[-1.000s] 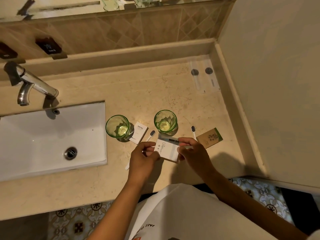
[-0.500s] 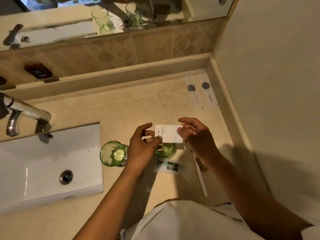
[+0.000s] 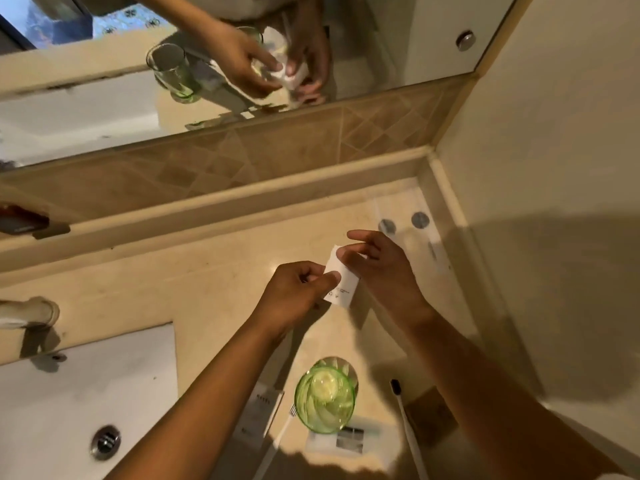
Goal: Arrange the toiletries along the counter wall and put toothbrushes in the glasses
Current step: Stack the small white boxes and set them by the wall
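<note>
Both hands hold a small white toiletry box (image 3: 343, 287) above the counter, short of the back wall ledge. My left hand (image 3: 298, 292) pinches its left edge; my right hand (image 3: 380, 265) grips its upper right. A green glass (image 3: 325, 399) stands near the front between my forearms; the second glass is hidden under my left arm. One toothbrush with a dark head (image 3: 404, 416) lies right of the glass, and a white toothbrush (image 3: 279, 435) lies to its left. A white "HOTEL" box (image 3: 260, 413), a flat sachet (image 3: 350, 438) and a brown packet (image 3: 432, 414) lie nearby.
Clear wrapped packets with round grey discs (image 3: 404, 226) lie in the back right corner. The sink basin (image 3: 86, 400) and the faucet (image 3: 31, 310) are at the left. A raised ledge (image 3: 214, 202), a tile band and a mirror (image 3: 381, 46) run along the back; a wall (image 3: 554, 168) closes the right.
Both hands have carried the white box up off the front of the counter and farther back toward the wall, turning it from level to tilted. The glasses and toothbrushes stayed put.
</note>
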Motion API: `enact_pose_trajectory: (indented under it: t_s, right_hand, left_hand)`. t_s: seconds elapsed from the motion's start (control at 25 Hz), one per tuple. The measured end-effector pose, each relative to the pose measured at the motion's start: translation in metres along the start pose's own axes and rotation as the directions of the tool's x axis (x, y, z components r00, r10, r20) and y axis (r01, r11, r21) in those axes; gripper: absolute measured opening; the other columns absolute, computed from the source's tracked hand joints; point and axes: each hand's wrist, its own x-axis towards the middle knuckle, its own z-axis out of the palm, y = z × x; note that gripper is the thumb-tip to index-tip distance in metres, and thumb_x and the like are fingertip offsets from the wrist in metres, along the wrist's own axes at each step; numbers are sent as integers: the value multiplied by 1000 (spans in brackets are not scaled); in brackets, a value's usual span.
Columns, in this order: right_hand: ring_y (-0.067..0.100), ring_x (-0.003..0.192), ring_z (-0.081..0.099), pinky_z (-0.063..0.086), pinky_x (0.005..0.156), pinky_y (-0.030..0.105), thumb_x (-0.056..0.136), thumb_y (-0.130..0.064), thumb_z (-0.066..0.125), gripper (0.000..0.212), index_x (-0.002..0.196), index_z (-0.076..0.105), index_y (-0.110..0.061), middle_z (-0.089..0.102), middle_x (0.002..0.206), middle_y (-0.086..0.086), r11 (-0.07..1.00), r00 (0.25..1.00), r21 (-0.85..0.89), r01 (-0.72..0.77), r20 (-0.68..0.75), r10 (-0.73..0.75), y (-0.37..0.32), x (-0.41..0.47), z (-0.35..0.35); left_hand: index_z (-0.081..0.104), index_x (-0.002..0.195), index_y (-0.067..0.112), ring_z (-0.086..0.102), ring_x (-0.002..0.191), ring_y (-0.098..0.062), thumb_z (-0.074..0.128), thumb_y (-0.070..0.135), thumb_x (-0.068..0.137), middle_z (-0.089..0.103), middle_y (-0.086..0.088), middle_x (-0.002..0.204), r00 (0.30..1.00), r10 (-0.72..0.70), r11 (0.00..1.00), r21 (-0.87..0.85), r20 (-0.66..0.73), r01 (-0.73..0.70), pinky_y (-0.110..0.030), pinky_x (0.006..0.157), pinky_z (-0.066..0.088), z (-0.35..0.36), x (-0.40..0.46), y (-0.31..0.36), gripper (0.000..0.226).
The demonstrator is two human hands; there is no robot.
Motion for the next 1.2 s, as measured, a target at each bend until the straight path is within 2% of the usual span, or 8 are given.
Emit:
enact_pose_trajectory:
  t_s: [0.12, 0.24, 0.44, 0.56, 0.64, 0.76, 0.92, 1.2]
  right_hand:
    - [22, 101, 70, 60, 87, 37, 86, -15, 75, 31, 115, 66, -19, 70, 106, 4, 994, 990, 74, -80, -106, 88, 8, 39, -2]
    - [24, 101, 72, 60, 88, 49, 78, -16, 73, 37, 113, 66, -23, 71, 110, 3, 991, 978, 72, -113, -169, 124, 20, 64, -3]
    - [18, 96, 73, 64, 77, 44, 85, -1, 66, 34, 116, 69, -13, 72, 110, -1, 997, 985, -71, -33, -170, 21, 29, 90, 4]
    - [12, 97, 72, 63, 82, 40, 83, -2, 65, 39, 117, 69, -21, 68, 116, 0, 975, 976, -217, 43, -198, -88, 30, 108, 4]
    - [11, 100, 71, 61, 87, 40, 85, -4, 65, 40, 121, 68, -22, 66, 119, -1, 958, 970, -279, 65, -208, -127, 31, 118, 4]
    - [17, 104, 69, 59, 92, 41, 89, -5, 65, 39, 125, 66, -20, 64, 123, 3, 925, 966, -371, 79, -201, -163, 31, 131, 0]
    - [22, 109, 67, 57, 96, 38, 93, -10, 65, 40, 132, 63, -17, 63, 126, 5, 871, 968, -486, 79, -172, -183, 30, 138, -3]
    - [19, 112, 63, 50, 97, 25, 96, -14, 64, 42, 137, 59, -16, 60, 132, 5, 833, 966, -549, 70, -172, -195, 31, 142, -3]
  left_hand:
    - [70, 89, -9, 54, 66, -20, 73, 33, 90, 62, -22, 73, 997, -35, 998, -62, -73, 31, -33, 65, 47, 7, 40, 0, 42]
    - [67, 81, -13, 49, 58, -18, 69, 36, 93, 58, -16, 65, 983, -32, 999, -31, -181, 27, -29, 60, 41, 17, 75, 0, 51]
    - [66, 67, -2, 49, 55, -20, 60, 32, 99, 63, -22, 63, 967, 108, 968, 244, -232, -50, -30, 56, 35, 29, 111, 10, 47]
    - [46, 58, 12, 42, 66, -25, 45, 20, 104, 46, -8, 60, 949, 296, 823, 534, -108, -196, -33, 60, 26, 33, 127, 14, 47]
    - [46, 62, 14, 40, 70, -25, 43, 19, 104, 44, -6, 70, 929, 363, 745, 622, -72, -242, -34, 63, 24, 34, 136, 15, 42]
    - [53, 60, 10, 46, 63, -29, 53, 23, 99, 51, -8, 63, 901, 416, 737, 626, -122, -255, -37, 59, 31, 37, 149, 11, 41]
    - [62, 59, 7, 55, 59, -33, 60, 28, 92, 58, -7, 51, 909, 345, 862, 462, -234, -209, -42, 58, 50, 42, 158, 8, 39]
    - [62, 58, 12, 56, 61, -27, 58, 33, 91, 59, -2, 53, 902, 344, 869, 452, -260, -201, -42, 62, 52, 45, 160, 8, 39]
